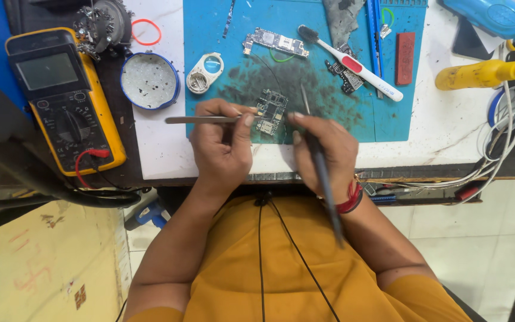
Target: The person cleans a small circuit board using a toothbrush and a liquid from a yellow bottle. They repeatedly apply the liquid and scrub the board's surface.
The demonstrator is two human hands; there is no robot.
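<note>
Green circuit board (271,111) lies between both hands' fingers (247,119).

The mat (388,119) lies on the desk (448,131) straight ahead of you, and the small circuit board (271,111) sits on its near part, between your left hand (222,146) and your right hand (323,149). Your left hand's tweezers (201,120) stick out to the left, over the mat's edge. Your right hand's tool (320,167) runs back toward your body. Behind the board, a second circuit board (275,42) lies on the mat, with the toothbrush (353,62) to its right. Left of the mat sit the round tin (149,80) and, farther left, the multimeter (67,98). On the desk's far right lie the cables (502,143).
</note>
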